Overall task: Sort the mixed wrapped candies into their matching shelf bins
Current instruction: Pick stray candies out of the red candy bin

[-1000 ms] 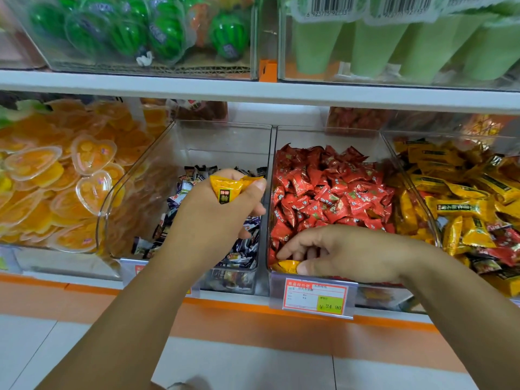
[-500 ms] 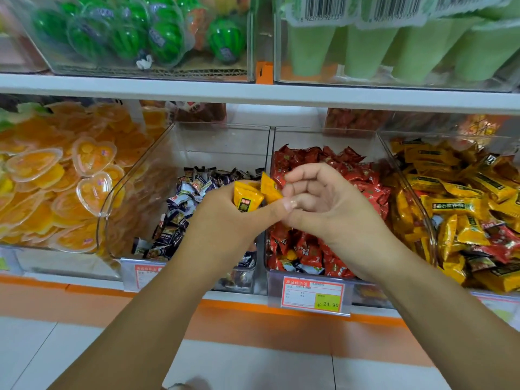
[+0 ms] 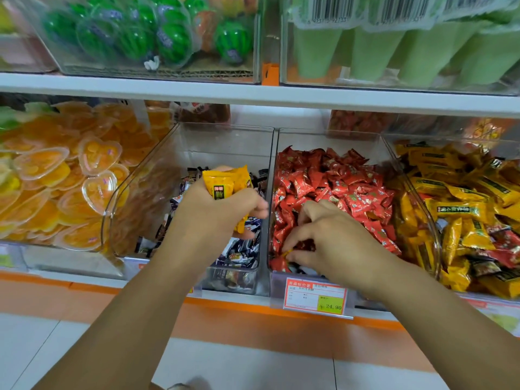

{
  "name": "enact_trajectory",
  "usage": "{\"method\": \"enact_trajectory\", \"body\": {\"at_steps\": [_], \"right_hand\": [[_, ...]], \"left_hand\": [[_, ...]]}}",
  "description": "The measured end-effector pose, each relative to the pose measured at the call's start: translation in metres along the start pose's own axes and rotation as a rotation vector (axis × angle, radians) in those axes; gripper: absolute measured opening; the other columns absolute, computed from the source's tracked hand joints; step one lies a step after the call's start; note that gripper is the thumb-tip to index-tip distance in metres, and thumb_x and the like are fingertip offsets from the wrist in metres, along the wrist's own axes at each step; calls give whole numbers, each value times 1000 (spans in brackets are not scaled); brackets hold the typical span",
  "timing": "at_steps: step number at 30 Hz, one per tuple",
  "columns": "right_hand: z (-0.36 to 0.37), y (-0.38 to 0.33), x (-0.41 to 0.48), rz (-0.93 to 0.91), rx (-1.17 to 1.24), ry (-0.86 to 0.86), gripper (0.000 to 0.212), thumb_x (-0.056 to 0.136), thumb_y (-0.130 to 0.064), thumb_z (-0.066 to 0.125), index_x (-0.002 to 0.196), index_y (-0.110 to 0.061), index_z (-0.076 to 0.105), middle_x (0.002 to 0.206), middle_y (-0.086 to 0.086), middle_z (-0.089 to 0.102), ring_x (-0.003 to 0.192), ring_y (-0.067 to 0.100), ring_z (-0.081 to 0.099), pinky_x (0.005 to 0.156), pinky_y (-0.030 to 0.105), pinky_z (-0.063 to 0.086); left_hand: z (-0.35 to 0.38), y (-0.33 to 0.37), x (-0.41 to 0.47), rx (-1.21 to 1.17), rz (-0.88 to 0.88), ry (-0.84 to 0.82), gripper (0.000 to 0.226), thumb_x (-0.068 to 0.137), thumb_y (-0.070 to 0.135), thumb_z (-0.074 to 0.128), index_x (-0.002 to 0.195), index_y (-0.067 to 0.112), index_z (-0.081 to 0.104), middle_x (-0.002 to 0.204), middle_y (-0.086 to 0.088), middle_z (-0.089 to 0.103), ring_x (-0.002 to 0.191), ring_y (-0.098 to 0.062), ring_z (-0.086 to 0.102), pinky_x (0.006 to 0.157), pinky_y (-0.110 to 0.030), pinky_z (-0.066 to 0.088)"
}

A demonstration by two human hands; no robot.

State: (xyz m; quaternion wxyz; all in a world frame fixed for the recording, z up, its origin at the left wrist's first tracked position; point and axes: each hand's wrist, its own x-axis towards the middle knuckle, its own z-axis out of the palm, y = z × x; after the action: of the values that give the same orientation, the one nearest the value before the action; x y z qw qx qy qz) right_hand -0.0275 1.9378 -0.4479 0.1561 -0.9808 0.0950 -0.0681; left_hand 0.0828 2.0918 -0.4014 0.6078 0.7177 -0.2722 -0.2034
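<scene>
The right hand (image 3: 332,237) has left the left hand (image 3: 222,209) and its yellow candies (image 3: 225,181); it has dropped into the red-candy bin (image 3: 323,140), centre right, pinching a yellow candy (image 3: 287,251).

A shop: clear shelf bins (image 3: 264,192) of wrapped candies, a price tag (image 3: 315,297) on the shelf's front edge, barcoded packs (image 3: 332,9) above.

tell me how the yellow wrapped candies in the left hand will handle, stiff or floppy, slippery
Probably floppy at the ends: the yellow wrapped candies crumple and bulge out of the left hand. Likely light, since one grip seems to hold several. The glossy wrappers look slippery, so a loose hold might drop one.
</scene>
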Motion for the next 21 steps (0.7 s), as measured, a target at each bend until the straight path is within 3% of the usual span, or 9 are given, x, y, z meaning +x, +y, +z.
{"method": "enact_trajectory", "body": {"at_steps": [3,5,9,12,14,17,19,21], "right_hand": [[-12,4,-4,136,377,144,6,79,-33,75,84,-35,76,88,-9,54,88,7,49,79,24,41],[-24,4,-6,214,587,251,6,79,-30,75,84,-33,76,87,-8,61,77,0,54,69,12,39],[-36,-3,-10,261,735,352,10,79,-27,75,84,-35,77,92,-14,66,85,-3,59,76,11,42],[-39,-13,-11,240,888,348,10,81,-22,72,89,-24,77,86,-9,72,76,0,63,73,16,49],[-41,-19,-11,200,1024,327,10,82,-14,69,90,-14,75,73,-3,71,63,3,62,63,17,50],[-40,-25,-8,153,1135,257,14,83,-6,66,95,-5,72,72,1,71,65,8,65,63,18,52],[-43,-23,-7,161,1152,196,19,85,-6,64,103,-9,71,81,7,74,74,15,69,68,24,56],[-51,-14,-7,185,1018,194,22,88,-13,63,109,-21,69,89,1,75,84,12,71,77,25,57]], "left_hand": [[2,-1,0,4,-18,-26,10,85,4,59,82,11,64,63,-1,66,60,-11,64,53,-31,58],[3,-3,0,59,-1,-49,3,83,15,67,81,16,66,61,3,64,59,-12,62,53,-27,57],[7,-3,-2,133,31,-60,26,72,33,79,76,14,62,59,0,57,54,-8,58,56,-25,57],[11,-1,-4,168,72,-65,36,59,45,79,77,18,64,63,-3,61,57,-14,57,60,-35,56],[12,0,-3,163,63,-87,36,55,47,80,79,25,65,60,1,61,55,-10,55,56,-30,53],[10,1,-3,161,62,-142,24,65,31,84,83,28,68,63,5,65,54,-5,56,51,-17,47],[8,1,-3,154,61,-119,20,69,25,83,83,25,70,56,7,61,49,-4,53,47,-15,44],[4,2,-3,139,63,-66,15,72,25,81,80,21,69,49,8,55,43,-4,49,43,-14,40]]}}
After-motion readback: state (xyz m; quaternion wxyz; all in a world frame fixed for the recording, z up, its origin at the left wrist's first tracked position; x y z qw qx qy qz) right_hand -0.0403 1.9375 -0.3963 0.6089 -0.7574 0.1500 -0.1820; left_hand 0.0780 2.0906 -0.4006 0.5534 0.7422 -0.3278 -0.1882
